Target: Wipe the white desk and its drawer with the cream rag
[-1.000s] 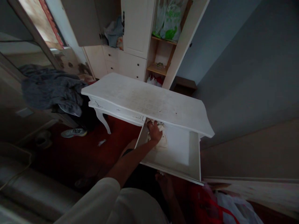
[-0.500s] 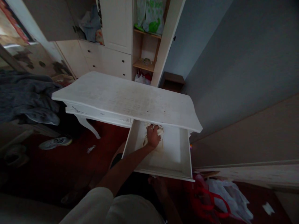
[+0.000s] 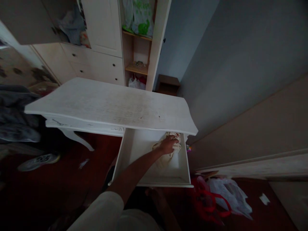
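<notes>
My left hand [image 3: 167, 145] reaches into the pulled-out drawer [image 3: 134, 150] of a white table. Its fingers are closed on a crumpled cream cloth [image 3: 166, 158], pressed against the drawer's bottom near the back right corner. Part of the cloth trails loosely toward the drawer's front. Below the drawer's front edge is my right hand [image 3: 154, 194], low and in shadow; its fingers are too dark to make out.
Dark smudges mark the white tabletop [image 3: 108, 99]. A wardrobe [image 3: 101, 29] with open shelves stands behind. On the red floor lie a red-handled bag [image 3: 209, 205], a white plastic bag [image 3: 231, 195] and a shoe [image 3: 39, 161]. A grey wall [image 3: 228, 80] rises at the right.
My left hand has slid the cloth rightward across the drawer's bottom, from the middle toward the right side wall. The view has shifted slightly to the right. My right hand stays below the drawer front.
</notes>
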`<state>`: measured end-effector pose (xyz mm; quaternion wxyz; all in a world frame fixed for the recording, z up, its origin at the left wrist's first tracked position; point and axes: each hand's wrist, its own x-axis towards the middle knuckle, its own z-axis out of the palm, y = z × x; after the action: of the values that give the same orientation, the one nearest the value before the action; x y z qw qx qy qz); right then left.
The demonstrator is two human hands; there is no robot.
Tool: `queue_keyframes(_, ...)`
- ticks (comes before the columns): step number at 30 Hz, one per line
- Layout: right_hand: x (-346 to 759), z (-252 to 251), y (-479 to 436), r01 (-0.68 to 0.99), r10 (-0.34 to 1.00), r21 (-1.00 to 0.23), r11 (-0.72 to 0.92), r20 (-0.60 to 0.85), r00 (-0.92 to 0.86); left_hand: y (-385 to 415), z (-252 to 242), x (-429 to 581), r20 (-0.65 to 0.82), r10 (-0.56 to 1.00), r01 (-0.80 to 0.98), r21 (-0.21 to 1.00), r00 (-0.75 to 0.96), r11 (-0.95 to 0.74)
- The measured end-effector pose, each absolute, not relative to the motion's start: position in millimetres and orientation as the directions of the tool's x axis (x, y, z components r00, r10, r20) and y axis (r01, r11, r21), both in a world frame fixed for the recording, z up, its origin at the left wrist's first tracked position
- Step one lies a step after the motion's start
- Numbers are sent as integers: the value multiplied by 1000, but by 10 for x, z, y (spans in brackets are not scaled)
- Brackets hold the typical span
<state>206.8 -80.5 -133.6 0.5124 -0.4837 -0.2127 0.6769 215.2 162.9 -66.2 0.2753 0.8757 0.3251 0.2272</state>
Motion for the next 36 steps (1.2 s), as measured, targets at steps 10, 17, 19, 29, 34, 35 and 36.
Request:
queue_keyframes(10, 1995, -1253, -751, -562, 925, -761, -324, -379, -19, 1638, -469, 2128, 129, 590, 449, 526, 797, -722)
queue_keyframes(17, 2005, -1306, -713, -537, 915, -761, -364, -400, -52, 1390, -432, 2242, 76, 646, 485, 595, 760, -641)
queue_keyframes(19, 2003, -1289, -708, -538, 918, -765, -355, -393, -47, 1305, -411, 2262, 59, 650, 509, 572, 757, -644)
queue_keyframes(29, 1979, -1401, -718, -609, 943, -743, -278, -332, -25, 709, -287, 2215, -201, 574, 583, 519, 794, -625)
queue_keyframes(34, 1985, -1456, -720, -632, 935, -717, -293, -353, -32, 578, -240, 2035, -287, 608, 634, 596, 741, -492)
queue_keyframes(35, 1988, -1447, -723, -623, 933, -725, -296, -358, -26, 580, -217, 1959, -300, 622, 650, 599, 724, -468)
queue_keyframes(36, 1992, -1434, -726, -609, 931, -734, -301, -364, -20, 584, -190, 1865, -304, 631, 660, 595, 714, -460)
